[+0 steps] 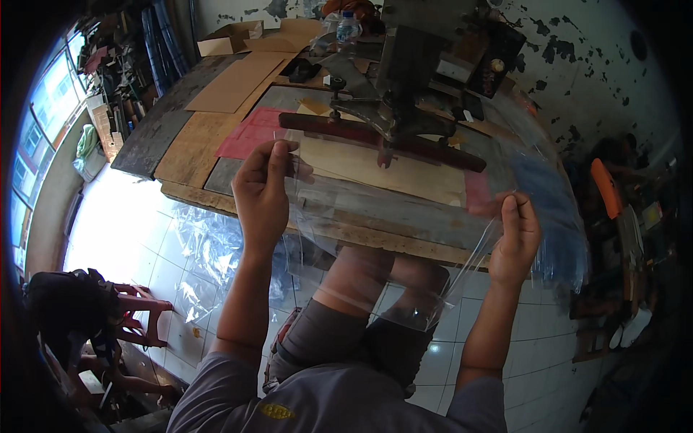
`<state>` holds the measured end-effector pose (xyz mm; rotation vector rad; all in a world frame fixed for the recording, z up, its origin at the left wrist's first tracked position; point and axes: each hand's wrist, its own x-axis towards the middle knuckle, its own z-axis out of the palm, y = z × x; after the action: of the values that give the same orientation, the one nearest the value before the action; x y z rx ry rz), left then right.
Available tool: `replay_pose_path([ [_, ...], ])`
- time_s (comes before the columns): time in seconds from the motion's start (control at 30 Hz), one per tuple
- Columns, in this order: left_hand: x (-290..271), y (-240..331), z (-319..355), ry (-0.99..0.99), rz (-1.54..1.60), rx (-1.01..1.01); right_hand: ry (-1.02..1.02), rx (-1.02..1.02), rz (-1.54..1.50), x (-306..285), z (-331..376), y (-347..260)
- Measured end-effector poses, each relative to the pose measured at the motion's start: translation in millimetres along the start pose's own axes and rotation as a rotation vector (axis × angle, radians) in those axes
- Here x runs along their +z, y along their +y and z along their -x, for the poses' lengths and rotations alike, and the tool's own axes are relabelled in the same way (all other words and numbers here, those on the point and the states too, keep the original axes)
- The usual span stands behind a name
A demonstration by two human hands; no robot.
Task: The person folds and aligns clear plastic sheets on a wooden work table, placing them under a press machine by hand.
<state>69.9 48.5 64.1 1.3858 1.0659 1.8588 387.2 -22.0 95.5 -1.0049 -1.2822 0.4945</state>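
Note:
A clear plastic sheet [361, 238] is stretched between my two hands in front of the table edge, its lower part hanging over my lap. My left hand [266, 177] pinches its upper left corner between thumb and fingers. At the upper right corner, my right hand [516, 234] grips it the same way. Just beyond the sheet stands a press machine with a long dark red bar [346, 130] held level above the work surface. Beneath the bar lies a cream-coloured board [390, 172], with a pink sheet [249, 133] sticking out at its left.
Brown cardboard [234, 83] lies at the table's far left, near a plastic bottle [348, 27]. A stack of bluish clear plastic [548, 216] hangs off the right side. More crumpled plastic [209, 245] is on the tiled floor. Another person [94, 339] is low at the left by a red stool [148, 317].

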Motion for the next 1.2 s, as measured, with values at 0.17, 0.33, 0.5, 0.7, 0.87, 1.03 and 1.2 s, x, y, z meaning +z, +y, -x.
replay_pose_path([
  [0.17, -5, -5, -2, 0.049, -0.088, 0.056, -0.019, -0.022, 0.043, 5, 4, 3],
  [0.33, -8, -12, 1, 0.016, -0.110, 0.001, 0.016, -0.023, 0.099, 7, 6, 12],
  [0.5, -4, -16, 6, 0.000, -0.050, -0.057, 0.052, -0.046, 0.159, 9, 9, 18],
  [0.7, -4, -14, 10, 0.081, -0.120, 0.068, -0.018, -0.053, -0.009, 10, 9, 8],
  [0.87, -5, -16, 11, 0.073, -0.065, 0.049, -0.097, -0.014, 0.009, 4, 8, 4],
  [1.03, -7, -15, 11, 0.075, -0.053, 0.065, -0.079, 0.019, 0.014, 7, 11, -4],
  [1.2, -8, -10, 14, 0.070, -0.057, 0.051, -0.073, 0.004, 0.015, 7, 12, -5],
])
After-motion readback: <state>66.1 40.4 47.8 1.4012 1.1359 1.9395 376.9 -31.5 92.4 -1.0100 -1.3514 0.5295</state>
